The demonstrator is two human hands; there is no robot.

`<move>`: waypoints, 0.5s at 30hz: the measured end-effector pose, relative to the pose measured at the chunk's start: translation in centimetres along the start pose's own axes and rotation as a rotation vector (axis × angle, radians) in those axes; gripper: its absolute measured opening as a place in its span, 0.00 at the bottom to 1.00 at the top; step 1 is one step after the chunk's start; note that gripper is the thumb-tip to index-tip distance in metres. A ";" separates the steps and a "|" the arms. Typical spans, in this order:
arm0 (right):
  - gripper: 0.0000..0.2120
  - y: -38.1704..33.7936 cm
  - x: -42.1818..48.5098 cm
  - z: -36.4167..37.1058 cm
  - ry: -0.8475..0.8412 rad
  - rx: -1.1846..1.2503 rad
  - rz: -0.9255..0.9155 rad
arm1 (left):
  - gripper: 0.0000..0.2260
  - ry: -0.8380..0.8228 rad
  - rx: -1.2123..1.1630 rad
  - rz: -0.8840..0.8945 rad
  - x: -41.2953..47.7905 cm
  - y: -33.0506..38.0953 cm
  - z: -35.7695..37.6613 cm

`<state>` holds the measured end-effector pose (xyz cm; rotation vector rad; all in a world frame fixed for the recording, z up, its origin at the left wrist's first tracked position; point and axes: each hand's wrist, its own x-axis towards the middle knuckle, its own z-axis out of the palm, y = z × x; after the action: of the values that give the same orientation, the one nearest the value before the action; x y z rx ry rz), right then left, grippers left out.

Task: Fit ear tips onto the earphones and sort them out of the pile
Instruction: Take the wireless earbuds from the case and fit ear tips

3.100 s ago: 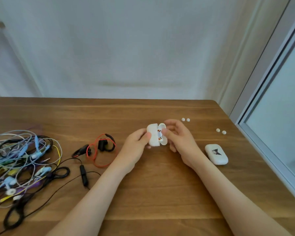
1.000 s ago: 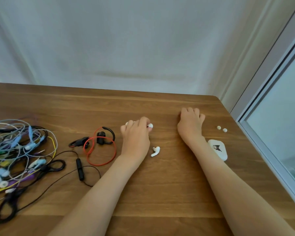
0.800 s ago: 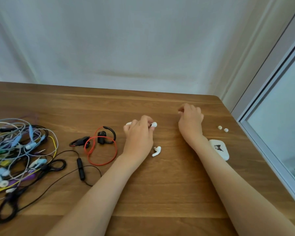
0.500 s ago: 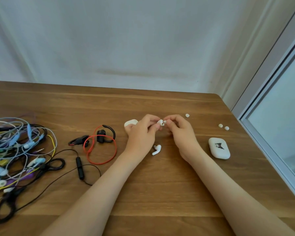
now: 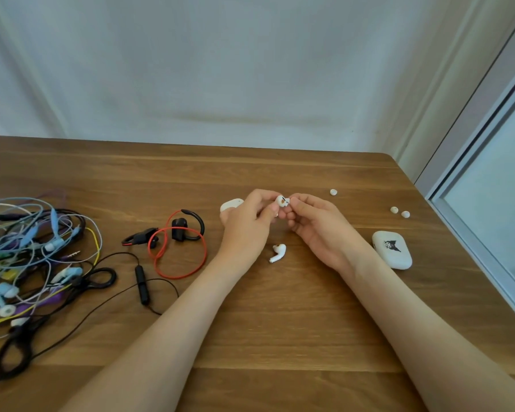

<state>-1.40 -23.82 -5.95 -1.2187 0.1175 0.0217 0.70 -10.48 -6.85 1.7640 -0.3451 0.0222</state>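
Both hands meet above the table (image 5: pixel 280 337). Left hand (image 5: pixel 247 227) pinches a white earbud (image 5: pixel 281 201); right hand (image 5: pixel 318 227) fingertips touch it, seemingly grasping an ear tip.

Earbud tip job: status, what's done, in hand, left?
Done: nothing visibly sorted yet. In hand: left hand and right hand hold one small white wireless earbud, apparently fitting a tip. Left: second white earbud on the wooden table, three loose white ear tips, tangled wired-earphone pile.
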 end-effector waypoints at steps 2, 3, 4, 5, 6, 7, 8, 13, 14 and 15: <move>0.07 -0.1 0.0 0.0 -0.011 -0.009 0.019 | 0.10 -0.003 -0.006 -0.014 -0.1 0.2 -0.1; 0.08 -0.1 0.0 -0.1 -0.014 -0.020 0.026 | 0.10 -0.005 0.000 -0.020 -0.1 0.3 -0.2; 0.08 -0.2 0.0 -0.1 -0.018 -0.034 0.029 | 0.11 -0.011 0.008 -0.026 -0.1 0.3 -0.2; 0.08 -0.2 0.0 -0.2 -0.021 -0.045 0.033 | 0.11 -0.018 0.015 -0.030 -0.1 0.4 -0.3; 0.08 -0.1 0.0 -0.3 -0.022 -0.054 0.036 | 0.12 -0.026 0.020 -0.035 -0.1 0.4 -0.3; 0.08 -0.1 0.0 -0.3 -0.022 -0.063 0.039 | 0.11 -0.031 0.020 -0.037 -0.1 0.4 -0.3; 0.09 -0.1 0.0 -0.3 -0.023 -0.073 0.040 | 0.10 -0.034 0.020 -0.039 -0.2 0.4 -0.4; 0.11 -0.1 0.0 -0.1 -0.029 -0.155 0.047 | 0.10 -0.013 0.027 -0.065 -0.2 0.4 -0.5; 0.11 -0.1 0.0 -0.1 -0.026 -0.163 0.047 | 0.10 -0.006 0.024 -0.068 -0.1 0.4 -0.5; 0.12 -0.1 0.0 -0.1 -0.022 -0.167 0.045 | 0.10 -0.002 0.025 -0.072 -0.1 0.5 -0.4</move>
<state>-1.43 -23.90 -5.88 -1.3820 0.1262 0.0854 0.52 -10.16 -6.34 1.7999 -0.2835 -0.0274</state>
